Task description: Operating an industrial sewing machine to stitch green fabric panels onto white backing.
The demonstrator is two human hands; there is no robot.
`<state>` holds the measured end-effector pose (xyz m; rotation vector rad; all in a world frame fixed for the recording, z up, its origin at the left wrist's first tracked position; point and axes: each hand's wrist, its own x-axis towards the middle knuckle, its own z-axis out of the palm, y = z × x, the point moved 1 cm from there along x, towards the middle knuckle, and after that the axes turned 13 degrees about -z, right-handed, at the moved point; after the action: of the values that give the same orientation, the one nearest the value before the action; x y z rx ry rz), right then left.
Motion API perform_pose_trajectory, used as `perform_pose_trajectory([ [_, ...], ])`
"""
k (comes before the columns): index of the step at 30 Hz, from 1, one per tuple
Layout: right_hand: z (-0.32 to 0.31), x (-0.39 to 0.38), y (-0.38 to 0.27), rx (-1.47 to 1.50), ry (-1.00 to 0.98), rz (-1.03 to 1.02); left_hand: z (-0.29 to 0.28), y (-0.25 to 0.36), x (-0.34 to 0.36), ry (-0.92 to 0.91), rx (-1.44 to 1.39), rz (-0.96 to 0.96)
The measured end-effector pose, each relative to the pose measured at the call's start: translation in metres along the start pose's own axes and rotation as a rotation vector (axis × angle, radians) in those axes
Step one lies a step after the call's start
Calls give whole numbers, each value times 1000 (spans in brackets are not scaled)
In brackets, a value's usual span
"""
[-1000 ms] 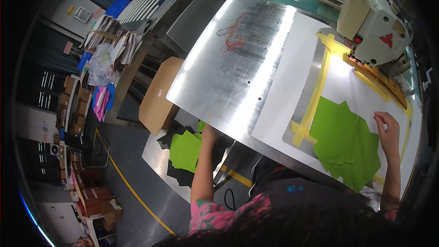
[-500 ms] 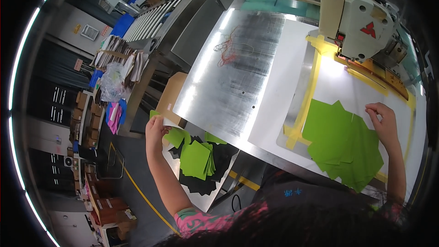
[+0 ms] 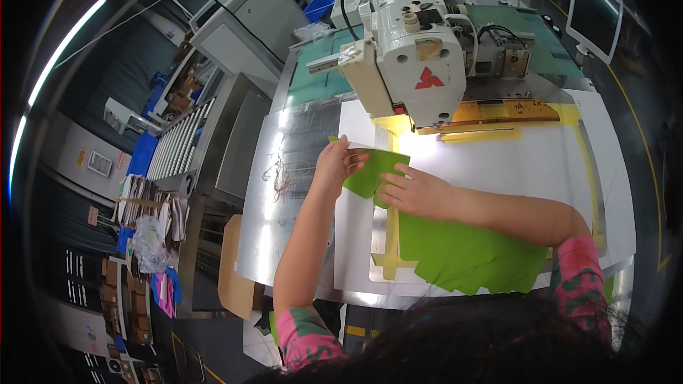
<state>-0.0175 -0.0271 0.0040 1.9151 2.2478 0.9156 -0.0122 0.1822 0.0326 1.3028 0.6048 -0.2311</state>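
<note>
A green cut piece [image 3: 366, 172] of sheet material, with a pale edge along its top, is held up over the white work surface. My left hand [image 3: 336, 165] is closed on its left corner. At the piece's right edge, my right hand [image 3: 416, 192] has its fingers bent around the material. Below the right forearm lies a spread of overlapping green pieces [image 3: 466, 252], partly covered by that arm. The white sheet [image 3: 498, 163] under them has a frame of yellow tape [image 3: 390, 242].
A large white sewing machine [image 3: 416, 57] with an amber bar [image 3: 491, 112] stands just beyond my hands. Loose threads [image 3: 279, 178] lie on the metal plate [image 3: 284, 142] to the left. A cardboard box [image 3: 237, 270] sits below the table's left edge. A monitor [image 3: 596, 11] stands far right.
My left hand has come up from the pile below the table to the work surface, bringing a green piece. My right hand has moved left to that piece. The view has turned.
</note>
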Motion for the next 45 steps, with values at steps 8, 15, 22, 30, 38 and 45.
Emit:
perform_pose_trajectory([
  [8, 23, -17, 29, 237, 2, 106, -21, 22, 73, 310, 1257, 1147],
  [15, 50, 26, 22, 17, -141, -25, 15, 62, 65, 36, 1448, 195],
  [22, 51, -14, 42, 270, 158, 135, -37, 27, 79, 132, 1163, 168],
  [30, 42, -51, 53, 452, 101, 384, -14, 27, 66, 192, 837, 19],
  [38, 47, -62, 53, 462, 193, 393, -11, 39, 67, 115, 923, -112],
  [45, 42, -72, 51, 305, 97, 297, 4, 23, 93, 144, 986, 323],
])
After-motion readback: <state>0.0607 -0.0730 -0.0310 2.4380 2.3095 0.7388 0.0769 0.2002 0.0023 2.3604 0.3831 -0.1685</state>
